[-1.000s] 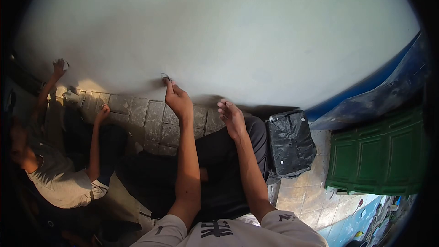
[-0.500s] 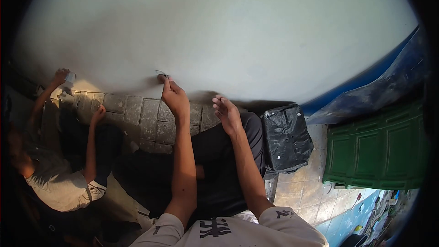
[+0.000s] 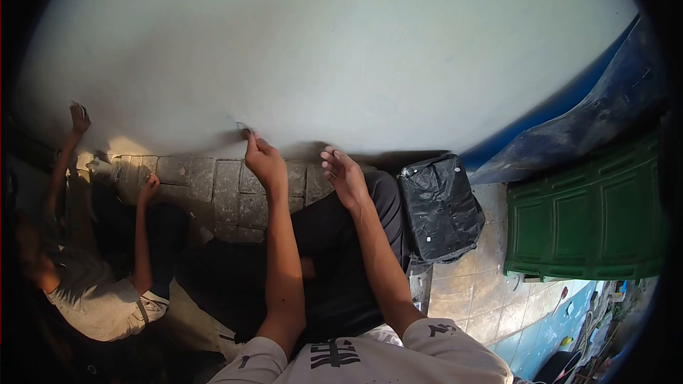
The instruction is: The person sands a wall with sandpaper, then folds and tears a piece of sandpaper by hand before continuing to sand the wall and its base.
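My left hand (image 3: 267,162) is closed, its fingers pinched on a small, thin dark tool (image 3: 243,128) whose exact kind I cannot make out. The tool is at the lower part of a broad, pale wall (image 3: 341,57); a shadow falls beside it. My right hand (image 3: 344,178) is raised near the foot of the wall, above my right knee. Its fingers are apart and slightly bent, with nothing visible in them.
At the left sits another person (image 3: 107,299), one hand (image 3: 80,119) raised to the wall with a small object. A black plastic-wrapped box (image 3: 441,206) stands beside my right knee. Further right are a green panelled object (image 3: 583,224) and a blue sheet (image 3: 569,114). Paving blocks (image 3: 226,188) line the wall.
My left hand and its tool have shifted slightly down and left. My right hand stays nearly in place. The other person's raised hand has moved left along the wall.
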Motion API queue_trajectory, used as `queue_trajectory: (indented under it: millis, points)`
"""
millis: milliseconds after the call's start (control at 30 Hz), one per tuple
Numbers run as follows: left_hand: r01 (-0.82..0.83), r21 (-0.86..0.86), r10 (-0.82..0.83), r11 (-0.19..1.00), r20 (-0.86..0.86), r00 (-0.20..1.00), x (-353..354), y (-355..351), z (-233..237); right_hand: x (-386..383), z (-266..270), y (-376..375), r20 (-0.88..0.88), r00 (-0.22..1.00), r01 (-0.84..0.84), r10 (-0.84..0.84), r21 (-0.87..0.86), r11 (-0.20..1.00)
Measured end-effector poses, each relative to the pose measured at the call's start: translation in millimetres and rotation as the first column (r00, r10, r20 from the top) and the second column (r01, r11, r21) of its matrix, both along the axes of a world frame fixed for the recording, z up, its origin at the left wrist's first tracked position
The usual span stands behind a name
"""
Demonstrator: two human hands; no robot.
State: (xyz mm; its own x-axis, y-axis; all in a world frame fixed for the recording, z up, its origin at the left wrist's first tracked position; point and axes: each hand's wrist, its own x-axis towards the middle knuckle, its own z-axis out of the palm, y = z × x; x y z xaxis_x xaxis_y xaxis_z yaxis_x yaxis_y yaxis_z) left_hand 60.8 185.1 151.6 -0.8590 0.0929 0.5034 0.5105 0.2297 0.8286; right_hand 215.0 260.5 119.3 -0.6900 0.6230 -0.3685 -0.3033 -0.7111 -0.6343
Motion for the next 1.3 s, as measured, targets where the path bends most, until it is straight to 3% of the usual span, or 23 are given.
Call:
queue_trajectory:
  millis: [67,167,267,400,533,600,700,833,900,1033,1133,1200,1300]
  points:
    - [0.026,-0.057,-0.007,0.998,0.317,0.948,-13.6,-11.9,-1.9,0.7,0.6,0.3,-0.011,1.0,-0.002,0.002,0.003,1.0]
    - [0.002,0.057,-0.018,0.998,0.273,0.962,-39.7,-14.3,-20.5,-1.2,-1.9,1.5,-0.011,1.0,-0.009,0.009,-0.006,1.0]
    - [0.083,0.175,-0.126,0.981,0.248,0.961,-32.8,-11.5,7.8,-3.4,-3.4,2.3,0.001,1.0,-0.01,0.01,-0.008,1.0]
    - [0.06,0.092,-0.074,0.994,0.159,0.985,-10.6,2.9,17.8,-2.1,-5.4,0.3,0.001,1.0,-0.011,0.011,-0.003,1.0]
    - [0.001,0.035,-0.01,0.999,0.276,0.961,-8.3,10.0,23.8,-1.6,-3.1,2.1,0.016,1.0,-0.008,0.007,0.02,1.0]
    - [0.021,0.1,-0.035,0.995,0.135,0.99,-6.0,8.2,27.4,-4.1,-3.5,1.6,0.024,1.0,-0.009,0.009,0.003,1.0]
    - [0.024,0.042,-0.031,0.999,0.184,0.982,-14.2,4.8,20.8,-3.6,-2.9,0.1,0.006,1.0,-0.018,0.018,0.033,0.999]
    - [0.056,0.111,-0.082,0.992,0.243,0.967,-17.8,1.6,35.8,-6.2,3.1,3.5,0.043,0.999,0.003,-0.005,0.044,0.999]
    - [0.056,-0.003,-0.053,0.998,0.244,0.968,-21.4,-4.2,35.1,1.5,-2.1,-5.4,0.05,0.999,-0.005,0.004,0.028,1.0]
    - [-0.026,0.118,0.014,0.993,0.094,0.995,-26.6,6.9,28.6,-6.1,2.4,2.0,0.053,0.999,0.003,-0.005,0.033,0.999]
    - [0.041,0.02,-0.044,0.999,0.18,0.983,-15.9,-7.9,33.9,0.2,-1.1,-4.6,0.038,0.999,-0.01,0.009,0.048,0.999]
    - [0.16,-0.071,-0.116,0.985,0.422,0.899,-21.4,-10.9,47.2,-3.0,3.3,-1.1,0.069,0.998,0.0,-0.002,0.037,0.999]
    - [0.067,-0.025,-0.057,0.997,0.29,0.955,-26.6,-4.3,28.1,-3.7,0.7,0.3,0.046,0.999,-0.006,0.004,0.05,0.999]
